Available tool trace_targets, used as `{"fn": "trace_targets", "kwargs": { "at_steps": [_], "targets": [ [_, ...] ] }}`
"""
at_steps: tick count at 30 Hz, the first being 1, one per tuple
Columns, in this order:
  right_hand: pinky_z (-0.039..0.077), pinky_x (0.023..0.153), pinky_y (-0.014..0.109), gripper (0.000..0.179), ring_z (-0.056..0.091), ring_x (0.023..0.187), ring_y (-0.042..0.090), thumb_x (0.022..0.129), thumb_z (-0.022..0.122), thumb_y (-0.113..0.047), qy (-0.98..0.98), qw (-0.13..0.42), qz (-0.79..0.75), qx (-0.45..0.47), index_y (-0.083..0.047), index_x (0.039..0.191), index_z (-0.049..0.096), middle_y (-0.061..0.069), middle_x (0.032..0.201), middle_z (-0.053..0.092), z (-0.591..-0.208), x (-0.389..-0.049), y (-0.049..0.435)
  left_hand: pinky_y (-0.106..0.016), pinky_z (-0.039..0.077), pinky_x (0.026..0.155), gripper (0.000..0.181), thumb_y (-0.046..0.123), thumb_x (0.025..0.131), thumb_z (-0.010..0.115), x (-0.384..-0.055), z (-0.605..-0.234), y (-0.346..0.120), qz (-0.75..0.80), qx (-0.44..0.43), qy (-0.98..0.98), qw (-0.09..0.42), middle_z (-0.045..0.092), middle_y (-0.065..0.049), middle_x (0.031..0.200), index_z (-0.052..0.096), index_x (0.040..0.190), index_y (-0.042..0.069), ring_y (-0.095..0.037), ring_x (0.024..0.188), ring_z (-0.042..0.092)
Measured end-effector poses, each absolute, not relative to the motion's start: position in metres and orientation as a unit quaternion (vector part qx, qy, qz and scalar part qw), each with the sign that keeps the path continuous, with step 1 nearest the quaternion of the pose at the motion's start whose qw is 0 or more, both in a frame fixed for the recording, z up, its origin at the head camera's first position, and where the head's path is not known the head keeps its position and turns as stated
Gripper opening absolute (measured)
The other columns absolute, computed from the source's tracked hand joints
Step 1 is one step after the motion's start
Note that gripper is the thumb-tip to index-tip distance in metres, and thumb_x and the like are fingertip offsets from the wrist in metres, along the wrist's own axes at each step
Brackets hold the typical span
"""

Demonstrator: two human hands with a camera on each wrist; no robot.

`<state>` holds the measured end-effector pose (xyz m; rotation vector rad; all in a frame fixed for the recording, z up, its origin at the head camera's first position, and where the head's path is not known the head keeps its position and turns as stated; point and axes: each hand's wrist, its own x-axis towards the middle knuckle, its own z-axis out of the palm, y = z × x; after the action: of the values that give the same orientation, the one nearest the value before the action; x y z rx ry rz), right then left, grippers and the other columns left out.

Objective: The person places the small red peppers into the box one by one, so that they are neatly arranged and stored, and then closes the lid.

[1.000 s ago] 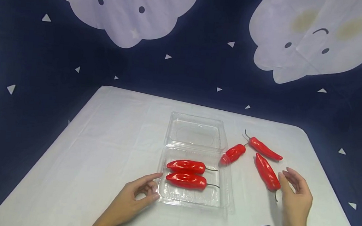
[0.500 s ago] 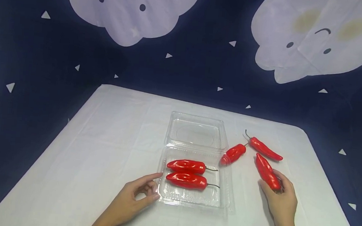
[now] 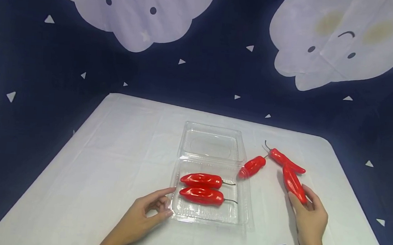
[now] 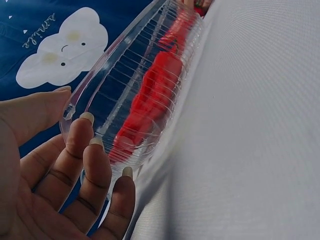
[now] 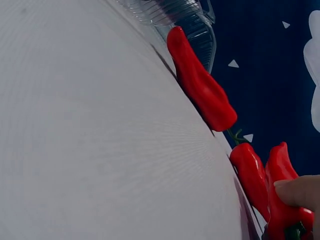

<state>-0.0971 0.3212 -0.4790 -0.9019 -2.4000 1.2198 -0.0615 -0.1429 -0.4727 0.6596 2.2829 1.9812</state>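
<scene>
A clear plastic clamshell container (image 3: 209,215) lies with its lid folded back, and two red chili peppers (image 3: 201,196) rest side by side in its base. At its left edge, my left hand (image 3: 142,214) holds the rim between thumb and fingers; the left wrist view shows the fingertips (image 4: 87,118) right at the rim and ribbed wall. My right hand (image 3: 310,220) grips another red pepper (image 3: 293,184) by its stem end, thumb (image 5: 295,192) on its side. The held pepper's tip points away and overlaps a pepper behind it in the head view.
Two more red peppers lie right of the container: one pepper (image 3: 253,166) beside the base's back right corner, another pepper (image 3: 285,160) farther right. The clear lid (image 3: 212,143) stands open at the back. White cloth (image 3: 111,150) covers the table; a dark cloud-patterned backdrop (image 3: 214,77) hangs behind.
My right hand has moved left to the nearest loose pepper, closed its fingers on the stem end, and shifted it slightly to the right. The left hand has stayed at the container.
</scene>
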Motion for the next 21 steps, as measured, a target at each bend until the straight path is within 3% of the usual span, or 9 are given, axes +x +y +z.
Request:
{"fn": "trace_targets", "kwargs": {
  "at_steps": [13, 21],
  "targets": [
    [0.043, 0.102, 0.025, 0.067, 0.049, 0.138, 0.027, 0.092, 0.077, -0.039, -0.807, 0.136, 0.469, -0.33, -0.03, 0.152, 0.05, 0.0, 0.16, 0.041, -0.466, -0.095, 0.312, -0.028, 0.055, 0.082, 0.05, 0.013, 0.094, 0.075, -0.063, -0.473, -0.143, 0.637, 0.206, 0.742, 0.033, 0.066, 0.002, 0.095, 0.059, 0.142, 0.009, -0.013, 0.083, 0.061],
    [0.048, 0.086, 0.01, 0.065, 0.056, 0.127, 0.019, 0.089, 0.081, -0.038, -0.804, 0.119, 0.497, -0.304, -0.032, 0.148, 0.055, 0.0, 0.155, 0.047, -0.449, -0.09, 0.295, -0.028, 0.055, 0.082, 0.05, 0.013, 0.094, 0.075, -0.062, -0.473, -0.143, 0.636, 0.202, 0.744, 0.031, 0.065, 0.002, 0.094, 0.06, 0.141, 0.009, -0.012, 0.083, 0.06]
  ]
}}
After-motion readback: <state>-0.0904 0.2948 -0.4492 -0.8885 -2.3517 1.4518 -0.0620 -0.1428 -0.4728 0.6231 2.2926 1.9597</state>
